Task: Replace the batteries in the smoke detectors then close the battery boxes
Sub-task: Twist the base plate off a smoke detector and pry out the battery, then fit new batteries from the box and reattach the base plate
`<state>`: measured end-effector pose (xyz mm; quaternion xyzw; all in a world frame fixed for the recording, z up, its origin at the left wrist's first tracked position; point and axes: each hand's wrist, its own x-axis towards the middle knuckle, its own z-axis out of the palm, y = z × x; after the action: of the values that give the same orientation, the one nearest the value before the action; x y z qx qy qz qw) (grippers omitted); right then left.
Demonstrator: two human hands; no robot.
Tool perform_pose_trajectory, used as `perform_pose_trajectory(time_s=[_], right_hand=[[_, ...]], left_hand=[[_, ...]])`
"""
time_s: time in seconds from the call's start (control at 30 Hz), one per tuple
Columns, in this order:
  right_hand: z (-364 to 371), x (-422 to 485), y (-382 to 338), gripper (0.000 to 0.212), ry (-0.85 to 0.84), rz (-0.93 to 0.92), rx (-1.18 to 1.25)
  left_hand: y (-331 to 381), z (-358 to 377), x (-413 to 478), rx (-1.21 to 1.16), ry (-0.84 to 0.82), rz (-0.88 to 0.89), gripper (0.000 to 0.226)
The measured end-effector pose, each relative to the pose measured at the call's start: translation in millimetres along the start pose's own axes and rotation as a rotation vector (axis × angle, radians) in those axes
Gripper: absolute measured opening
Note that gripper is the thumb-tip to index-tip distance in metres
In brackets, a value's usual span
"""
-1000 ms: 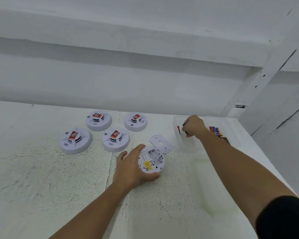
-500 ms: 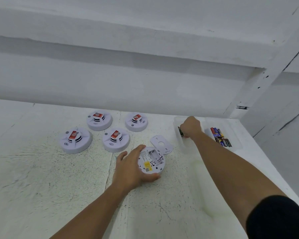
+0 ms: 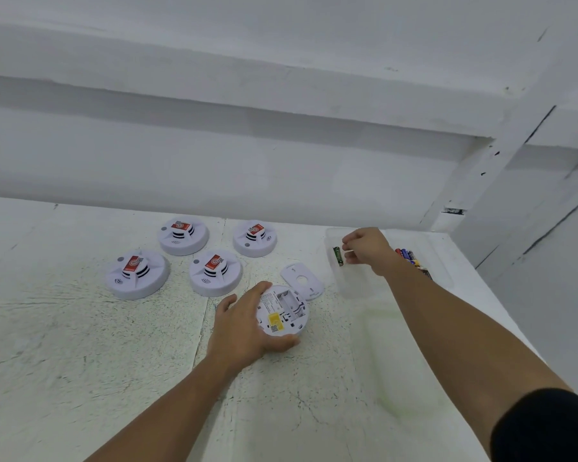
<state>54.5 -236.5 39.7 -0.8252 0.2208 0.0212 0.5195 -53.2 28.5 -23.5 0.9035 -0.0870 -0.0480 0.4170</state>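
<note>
Hidden or unreadable
The right forearm [image 3: 431, 311] covered some batteries [image 3: 410, 255]; print on the overturned smoke detector [image 3: 287, 308] was too small to read, its near rim under the left hand [image 3: 244, 328].

Left arm bare, enters from bottom edge, forearm angled up and right. Left hand [image 3: 247, 328] palm down, thumb on near rim of smoke detector [image 3: 282, 311], fingers spread round its left and far rim; grips it. Right arm extended forward, nearly straight, dark sleeve [image 3: 548, 428] at upper arm. Right hand [image 3: 367, 250] knuckles up, fingers curled inward, tips just beside green battery [image 3: 338, 256]; contact not resolvable.
</note>
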Motion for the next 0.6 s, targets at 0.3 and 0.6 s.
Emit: perform_pose_trajectory(time_s=[0.3,0.6], right_hand=[[-84,9,5,0.023,0.256,-0.094,-0.038],[-93,13,40,0.038,0.216,0.077,-0.744]], left_hand=[[-1,2,1,0.02,0.037,0.056,0.104],[-3,5,3,0.017,0.046,0.051,0.104]])
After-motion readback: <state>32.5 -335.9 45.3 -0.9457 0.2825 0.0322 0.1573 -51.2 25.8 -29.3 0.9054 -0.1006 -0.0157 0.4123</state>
